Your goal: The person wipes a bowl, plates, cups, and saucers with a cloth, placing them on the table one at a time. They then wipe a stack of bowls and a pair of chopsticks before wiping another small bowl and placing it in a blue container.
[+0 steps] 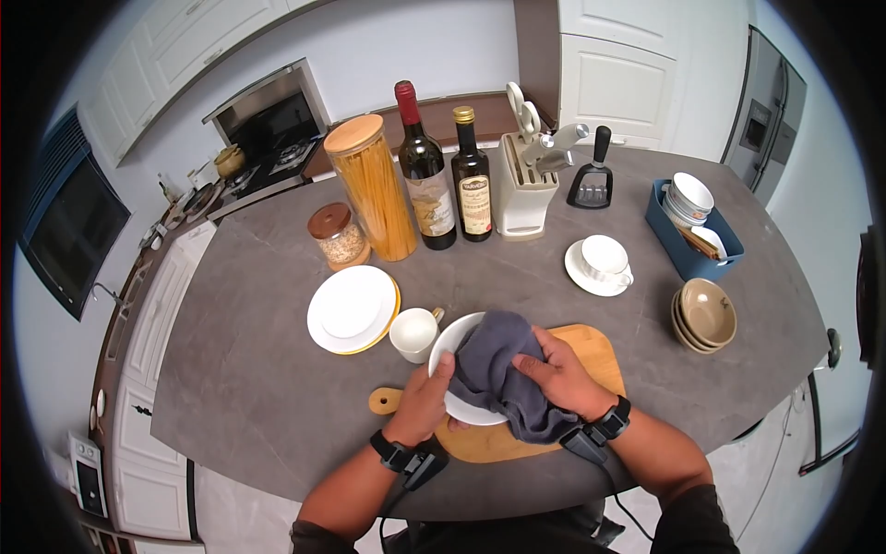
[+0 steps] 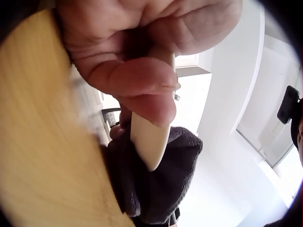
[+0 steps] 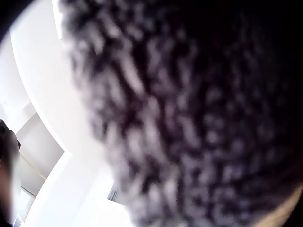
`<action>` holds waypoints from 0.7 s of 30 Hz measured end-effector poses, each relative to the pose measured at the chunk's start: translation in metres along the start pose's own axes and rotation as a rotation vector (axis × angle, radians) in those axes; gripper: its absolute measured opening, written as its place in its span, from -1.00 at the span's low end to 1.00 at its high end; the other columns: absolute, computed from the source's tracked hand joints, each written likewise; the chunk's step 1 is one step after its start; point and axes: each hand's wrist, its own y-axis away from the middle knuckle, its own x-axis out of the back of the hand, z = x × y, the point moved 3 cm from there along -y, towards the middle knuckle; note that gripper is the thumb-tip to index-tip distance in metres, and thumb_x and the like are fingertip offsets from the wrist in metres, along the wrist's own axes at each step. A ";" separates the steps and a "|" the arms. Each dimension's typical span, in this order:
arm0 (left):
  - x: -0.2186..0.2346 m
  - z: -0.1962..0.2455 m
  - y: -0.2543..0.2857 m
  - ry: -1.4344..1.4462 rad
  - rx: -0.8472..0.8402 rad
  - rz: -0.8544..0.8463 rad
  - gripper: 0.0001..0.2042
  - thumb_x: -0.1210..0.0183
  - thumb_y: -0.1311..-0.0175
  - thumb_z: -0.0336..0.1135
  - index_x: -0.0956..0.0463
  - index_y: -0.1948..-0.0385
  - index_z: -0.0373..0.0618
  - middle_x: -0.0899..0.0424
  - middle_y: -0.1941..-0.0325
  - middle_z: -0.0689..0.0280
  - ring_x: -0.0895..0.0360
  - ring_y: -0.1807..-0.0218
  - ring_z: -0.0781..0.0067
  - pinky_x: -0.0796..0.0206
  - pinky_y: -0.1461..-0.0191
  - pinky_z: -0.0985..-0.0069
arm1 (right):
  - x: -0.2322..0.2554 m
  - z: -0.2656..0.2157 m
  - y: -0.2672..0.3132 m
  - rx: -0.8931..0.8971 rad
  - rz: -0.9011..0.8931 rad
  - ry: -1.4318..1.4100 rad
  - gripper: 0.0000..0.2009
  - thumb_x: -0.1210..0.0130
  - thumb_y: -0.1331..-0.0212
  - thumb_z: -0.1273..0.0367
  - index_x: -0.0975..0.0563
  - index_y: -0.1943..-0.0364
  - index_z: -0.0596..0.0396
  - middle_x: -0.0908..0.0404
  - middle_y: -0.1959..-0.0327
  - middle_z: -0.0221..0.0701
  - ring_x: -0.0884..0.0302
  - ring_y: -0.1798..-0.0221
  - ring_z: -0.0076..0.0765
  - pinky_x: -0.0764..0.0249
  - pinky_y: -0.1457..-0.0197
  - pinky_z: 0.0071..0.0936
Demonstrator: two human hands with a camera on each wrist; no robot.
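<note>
A white bowl (image 1: 446, 358) is tilted over the wooden cutting board (image 1: 600, 355). My left hand (image 1: 420, 402) grips its left rim, thumb on the near face and fingers underneath. In the left wrist view the bowl (image 2: 150, 146) shows edge-on below the curled fingers of that hand (image 2: 137, 71). A dark grey cloth (image 1: 489, 355) is bunched in the bowl and hangs over its right side. My right hand (image 1: 565, 379) holds the cloth against the bowl, thumb on top. Blurred cloth (image 3: 165, 118) fills most of the right wrist view and hides that hand.
A white cup (image 1: 414, 334) stands just left of the bowl, beside stacked plates (image 1: 353, 309). Behind are a pasta jar (image 1: 374, 189), two bottles (image 1: 430, 185) and a knife block (image 1: 524, 189). To the right are a cup on a saucer (image 1: 600, 266), brown bowls (image 1: 706, 314) and a blue bin (image 1: 688, 249).
</note>
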 end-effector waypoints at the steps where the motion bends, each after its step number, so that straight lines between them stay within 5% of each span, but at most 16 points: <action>1: 0.000 -0.002 -0.001 -0.055 -0.020 0.007 -0.47 -0.01 -0.68 0.14 -0.44 -0.24 -0.23 -0.72 0.34 0.19 -0.73 0.44 0.38 -0.48 0.48 0.52 | 0.000 -0.001 0.000 0.007 0.014 0.008 -0.53 -0.09 -0.56 0.52 -0.33 -0.48 0.27 -0.62 -0.27 -0.36 -0.54 -0.30 -0.53 -0.46 -0.42 -0.49; 10: -0.006 -0.014 -0.009 -0.095 -0.280 0.037 -0.46 -0.01 -0.70 0.09 -0.40 -0.35 -0.25 -0.74 0.06 0.17 -0.75 0.32 0.39 -0.63 0.33 0.46 | 0.002 0.007 -0.001 0.065 0.038 -0.071 -0.52 -0.08 -0.54 0.55 -0.33 -0.48 0.28 -0.61 -0.30 -0.36 -0.54 -0.31 -0.53 -0.45 -0.43 -0.48; 13: 0.004 -0.008 -0.008 0.127 -0.040 0.011 -0.43 -0.02 -0.69 0.09 -0.36 -0.42 -0.24 -0.72 -0.05 0.20 -0.76 0.19 0.40 -0.65 0.30 0.44 | -0.001 0.004 0.002 0.017 -0.017 -0.038 -0.52 -0.09 -0.54 0.54 -0.32 -0.48 0.28 -0.61 -0.30 -0.35 -0.54 -0.31 -0.52 -0.45 -0.43 -0.48; 16: 0.009 -0.004 -0.004 0.008 0.010 -0.041 -0.42 -0.03 -0.69 0.09 -0.34 -0.44 -0.24 -0.69 -0.15 0.20 -0.75 0.04 0.42 -0.68 0.26 0.40 | 0.000 0.004 0.000 0.032 -0.018 0.026 -0.53 -0.10 -0.55 0.53 -0.33 -0.47 0.28 -0.62 -0.29 -0.35 -0.54 -0.30 -0.52 -0.45 -0.42 -0.48; 21: -0.004 -0.011 -0.007 -0.030 -0.161 -0.033 -0.41 -0.03 -0.69 0.09 -0.32 -0.46 -0.24 -0.66 -0.22 0.17 -0.75 -0.02 0.39 -0.72 0.21 0.38 | -0.003 -0.002 0.000 0.052 0.028 0.013 -0.54 -0.09 -0.55 0.53 -0.34 -0.46 0.28 -0.64 -0.27 -0.34 -0.55 -0.30 -0.52 -0.45 -0.42 -0.48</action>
